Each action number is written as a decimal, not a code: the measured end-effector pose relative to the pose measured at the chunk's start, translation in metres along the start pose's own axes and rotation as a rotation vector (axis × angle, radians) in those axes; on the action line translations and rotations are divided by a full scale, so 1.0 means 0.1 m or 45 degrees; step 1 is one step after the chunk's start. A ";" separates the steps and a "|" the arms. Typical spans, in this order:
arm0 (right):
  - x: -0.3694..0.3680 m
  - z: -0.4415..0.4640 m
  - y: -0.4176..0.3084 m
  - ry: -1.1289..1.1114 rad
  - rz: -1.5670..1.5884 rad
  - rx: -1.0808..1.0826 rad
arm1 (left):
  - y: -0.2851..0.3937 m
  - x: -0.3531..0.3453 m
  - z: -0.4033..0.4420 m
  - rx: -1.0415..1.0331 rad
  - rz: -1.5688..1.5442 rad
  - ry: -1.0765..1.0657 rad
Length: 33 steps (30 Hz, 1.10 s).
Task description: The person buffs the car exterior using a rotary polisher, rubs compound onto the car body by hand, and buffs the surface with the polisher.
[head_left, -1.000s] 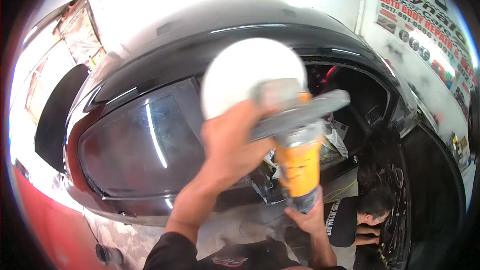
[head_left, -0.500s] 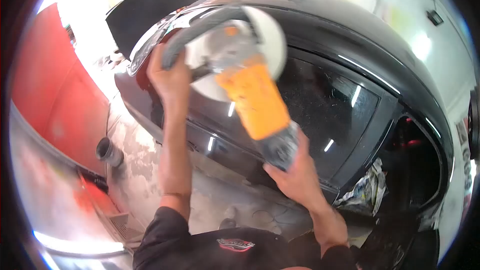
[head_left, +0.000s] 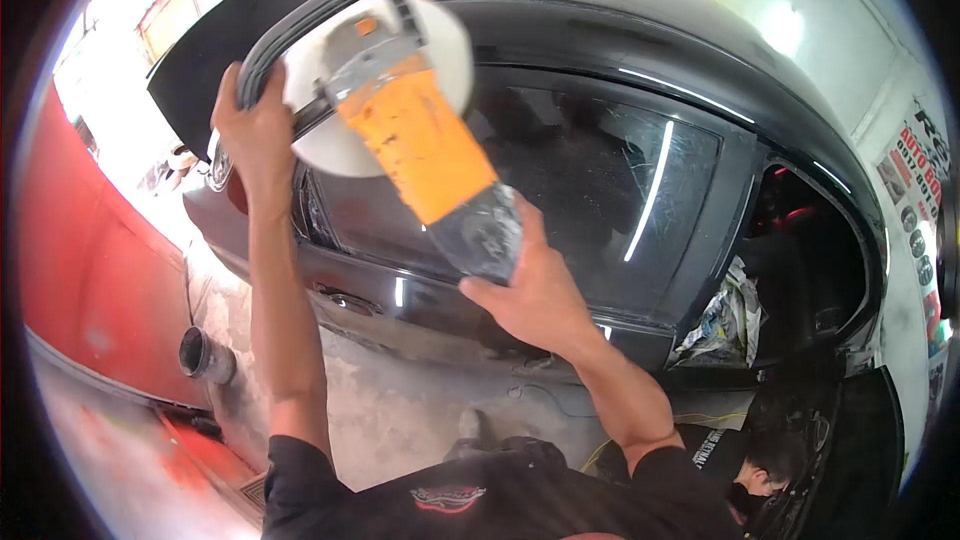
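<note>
An orange and grey car polisher (head_left: 418,145) is held up in front of the dark car (head_left: 610,25), in the upper left of the head view. My left hand (head_left: 257,135) is wrapped round the lower end of the polisher's black loop handle (head_left: 310,20). At the grey rear end of the tool, my right hand (head_left: 535,285) is closed on its grip. A round white pad (head_left: 445,50) shows behind the polisher head, over the car's side windows. Whether the pad touches the car, I cannot tell.
A red panel (head_left: 110,270) stands at the left, with a dark bucket (head_left: 207,355) on the floor beside it. Crumpled paper (head_left: 722,325) sits at the car's rear door opening. At lower right, another person (head_left: 735,460) crouches near a black panel (head_left: 870,430).
The view has swung to the right. Both my hands and the polisher now appear further left and higher in it. The crouching person has come into view at lower right.
</note>
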State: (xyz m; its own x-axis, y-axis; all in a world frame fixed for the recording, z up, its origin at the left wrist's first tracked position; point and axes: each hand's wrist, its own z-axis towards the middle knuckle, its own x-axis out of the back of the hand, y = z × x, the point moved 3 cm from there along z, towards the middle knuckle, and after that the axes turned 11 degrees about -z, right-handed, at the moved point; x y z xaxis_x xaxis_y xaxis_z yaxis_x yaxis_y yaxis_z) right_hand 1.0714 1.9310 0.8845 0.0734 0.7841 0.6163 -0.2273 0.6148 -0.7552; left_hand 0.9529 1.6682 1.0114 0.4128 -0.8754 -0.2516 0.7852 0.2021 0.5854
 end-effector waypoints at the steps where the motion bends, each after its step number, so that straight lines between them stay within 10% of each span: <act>1: 0.10 -0.12 0.12 0.069 0.042 0.011 | 0.08 -0.19 -0.07 -0.038 0.087 -0.011; 5: 0.52 -0.71 0.62 0.384 0.258 0.111 | 0.52 -1.14 -0.44 -0.477 0.028 -0.277; 8: 1.00 -1.27 0.56 0.484 0.476 -0.393 | 1.01 -1.90 -0.84 -0.233 -0.048 -0.520; 19: 2.05 -1.80 0.80 0.835 0.183 -0.474 | 1.33 -3.50 -1.26 -0.167 -0.801 -0.986; 33: 0.92 0.40 -0.88 0.276 -0.148 -0.293 | -0.44 -1.06 0.81 0.204 -0.477 -0.307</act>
State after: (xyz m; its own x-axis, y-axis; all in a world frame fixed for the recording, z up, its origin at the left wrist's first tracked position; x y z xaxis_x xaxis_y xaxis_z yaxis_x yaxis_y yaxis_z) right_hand 1.0598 1.9459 1.0164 0.2963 0.6920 0.6583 0.0184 0.6850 -0.7283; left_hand 0.8374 1.7163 1.0753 -0.0191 -0.9559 -0.2931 0.7706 -0.2009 0.6048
